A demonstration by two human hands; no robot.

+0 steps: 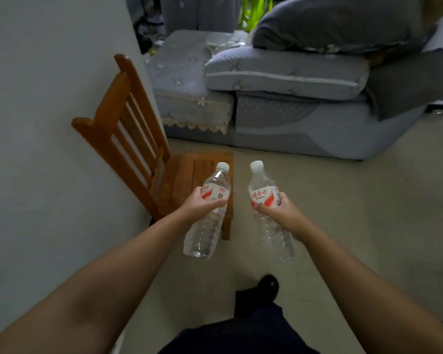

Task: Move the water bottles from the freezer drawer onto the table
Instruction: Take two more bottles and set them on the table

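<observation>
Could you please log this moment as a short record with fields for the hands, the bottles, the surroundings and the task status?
left hand: left hand grips left bottle around its label
right hand: right hand grips right bottle around its label
bottles: both clear, white caps on, red-and-white labels, caps pointing away from the person
surroundings: wooden chair against the wall; grey sofa ahead; pale floor
table: not in view
freezer drawer: not in view
status: both bottles carried in the air, not yet set down
</observation>
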